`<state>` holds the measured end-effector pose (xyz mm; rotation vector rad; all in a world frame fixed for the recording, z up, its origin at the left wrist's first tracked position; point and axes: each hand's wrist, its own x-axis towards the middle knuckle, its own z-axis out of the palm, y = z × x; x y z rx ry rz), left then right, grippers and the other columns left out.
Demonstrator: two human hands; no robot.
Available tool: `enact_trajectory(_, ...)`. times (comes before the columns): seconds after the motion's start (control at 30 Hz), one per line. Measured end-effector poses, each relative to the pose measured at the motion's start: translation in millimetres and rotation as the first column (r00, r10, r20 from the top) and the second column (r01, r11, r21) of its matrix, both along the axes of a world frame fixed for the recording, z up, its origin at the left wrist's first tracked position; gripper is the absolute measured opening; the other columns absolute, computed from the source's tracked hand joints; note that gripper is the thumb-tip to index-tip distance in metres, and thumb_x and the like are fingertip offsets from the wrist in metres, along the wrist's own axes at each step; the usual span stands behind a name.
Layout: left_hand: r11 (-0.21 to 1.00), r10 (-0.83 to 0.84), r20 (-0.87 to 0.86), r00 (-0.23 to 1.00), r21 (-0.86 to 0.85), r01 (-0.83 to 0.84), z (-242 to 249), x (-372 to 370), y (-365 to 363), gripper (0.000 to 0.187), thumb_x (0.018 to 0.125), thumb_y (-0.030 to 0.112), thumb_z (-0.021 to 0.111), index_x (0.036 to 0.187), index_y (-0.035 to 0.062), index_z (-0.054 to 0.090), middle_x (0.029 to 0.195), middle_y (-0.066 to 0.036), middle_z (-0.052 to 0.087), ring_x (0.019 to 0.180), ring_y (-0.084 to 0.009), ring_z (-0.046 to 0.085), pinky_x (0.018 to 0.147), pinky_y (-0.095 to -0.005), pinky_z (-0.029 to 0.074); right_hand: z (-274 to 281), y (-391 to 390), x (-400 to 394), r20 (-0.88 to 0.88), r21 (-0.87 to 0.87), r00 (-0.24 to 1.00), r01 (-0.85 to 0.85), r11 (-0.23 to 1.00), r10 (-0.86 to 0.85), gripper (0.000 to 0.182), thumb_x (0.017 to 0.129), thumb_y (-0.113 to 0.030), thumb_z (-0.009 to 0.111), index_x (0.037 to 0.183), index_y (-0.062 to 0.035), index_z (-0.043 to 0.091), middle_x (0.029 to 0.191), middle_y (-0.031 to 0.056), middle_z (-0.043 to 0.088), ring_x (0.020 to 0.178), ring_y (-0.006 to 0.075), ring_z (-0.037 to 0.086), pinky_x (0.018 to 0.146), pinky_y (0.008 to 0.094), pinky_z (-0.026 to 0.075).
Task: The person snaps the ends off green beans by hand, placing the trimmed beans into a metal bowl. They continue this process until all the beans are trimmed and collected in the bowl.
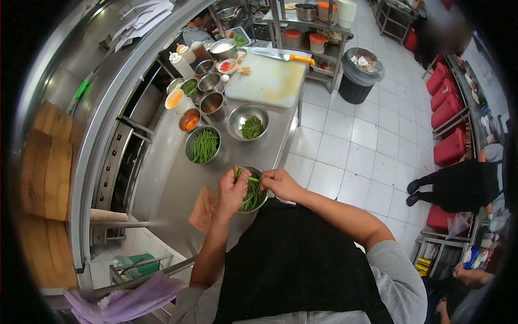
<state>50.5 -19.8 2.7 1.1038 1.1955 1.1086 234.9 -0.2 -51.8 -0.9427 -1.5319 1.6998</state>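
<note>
My left hand (233, 190) and my right hand (279, 183) meet over a steel bowl (263, 201) of green beans (251, 195) at the near edge of the steel counter (167, 183). Both pinch the same green bean (251, 179) between their fingertips, held just above the bowl. A second bowl of whole green beans (204, 144) stands behind to the left. Another steel bowl (247, 121) holds chopped green pieces (252, 128).
Several small steel containers (208, 81) with sauces and vegetables line the counter's back. A white cutting board (270, 80) carries an orange-handled knife (283, 56). A brown cloth (204, 208) lies by the bowl. A bin (359, 75) stands on the tiled floor. People sit at right.
</note>
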Motion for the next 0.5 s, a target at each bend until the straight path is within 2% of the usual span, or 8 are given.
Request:
enact_trajectory(0.07,0.994,0.040,-0.021,0.999,0.106,-0.038,-10,-2,-1,0.019,0.102,0.020,0.058,0.090,0.0044,0.058,0.063,0.006,0.045,0.050,-0.0027,0.040,0.046,-0.0213,0.033,9,12,4,0.070,-0.147,0.986,0.158,0.977,-0.149,0.021,0.091,-0.020,0.054,0.087,-0.0040,0.066,0.073,0.0005,0.059,0.063,0.0095,0.049,0.057,0.0260,0.038)
enact_trajectory(0.1,0.968,0.222,0.013,0.975,0.120,-0.222,-13,-6,1,0.019,0.102,0.019,0.056,0.091,0.0040,0.057,0.064,0.004,0.048,0.051,-0.0048,0.044,0.047,-0.0230,0.036,6,17,8,0.074,-0.148,0.986,0.157,0.976,-0.147,0.021,0.091,-0.020,0.054,0.087,-0.0040,0.066,0.073,0.0005,0.059,0.063,0.0095,0.049,0.057,0.0260,0.038)
enact_trajectory(0.13,0.908,0.396,0.049,0.917,0.129,-0.399,-16,-10,4,0.019,0.103,0.018,0.054,0.091,0.0036,0.057,0.065,0.001,0.051,0.051,-0.0069,0.048,0.048,-0.0246,0.039,1,23,13,-0.141,-0.333,0.975,0.118,0.935,-0.173,0.019,0.091,-0.019,0.053,0.089,-0.0038,0.064,0.073,0.0004,0.057,0.062,0.0097,0.047,0.056,0.0261,0.037)
enact_trajectory(0.2,0.942,0.334,-0.047,0.941,0.016,-0.334,-24,-27,9,0.020,0.103,0.018,0.052,0.090,0.0031,0.057,0.068,-0.002,0.055,0.055,-0.0088,0.052,0.051,-0.0255,0.043,-2,26,22,-0.415,-0.523,0.887,-0.050,0.851,-0.203,0.017,0.089,-0.013,0.049,0.095,-0.0022,0.061,0.076,0.0009,0.053,0.060,0.0100,0.043,0.052,0.0263,0.033)
enact_trajectory(0.3,0.969,0.070,-0.305,0.950,-0.205,-0.137,-68,-56,9,0.025,0.100,0.021,0.056,0.093,-0.0021,0.057,0.082,-0.016,0.067,0.068,-0.0252,0.067,0.064,-0.0373,0.054,4,15,30,-0.366,-0.511,0.921,-0.080,0.856,-0.132,0.020,0.089,-0.010,0.045,0.096,-0.0010,0.061,0.077,0.0025,0.055,0.062,0.0101,0.046,0.052,0.0258,0.035)
enact_trajectory(0.37,0.996,-0.089,-0.876,0.474,-0.071,0.056,-101,-60,13,0.030,0.097,0.023,0.057,0.102,-0.0061,0.059,0.080,-0.021,0.066,0.069,-0.0352,0.065,0.069,-0.0457,0.052,-1,7,32,-0.331,-0.512,0.936,-0.075,0.856,-0.117,0.021,0.089,-0.009,0.044,0.098,-0.0001,0.061,0.079,0.0038,0.056,0.063,0.0105,0.048,0.052,0.0258,0.036)
enact_trajectory(0.4,0.989,-0.148,-0.892,0.428,-0.128,0.076,-85,-49,12,0.042,0.091,0.029,0.064,0.110,-0.0083,0.061,0.088,-0.029,0.066,0.086,-0.0435,0.067,0.079,-0.0512,0.051,-3,4,32,-0.298,-0.512,0.949,-0.070,0.856,-0.101,0.023,0.088,-0.008,0.043,0.099,0.0007,0.062,0.080,0.0050,0.057,0.065,0.0109,0.051,0.052,0.0259,0.038)
enact_trajectory(0.5,0.910,-0.408,-0.883,0.231,-0.415,0.019,-60,-24,20,0.051,0.083,0.038,0.075,0.115,-0.0005,0.065,0.105,-0.029,0.068,0.104,-0.0380,0.068,0.091,-0.0469,0.051,-2,-3,32,-0.305,-0.580,0.949,-0.119,0.806,-0.080,0.027,0.084,-0.006,0.046,0.103,0.0030,0.063,0.085,0.0067,0.060,0.065,0.0125,0.053,0.053,0.0267,0.039)
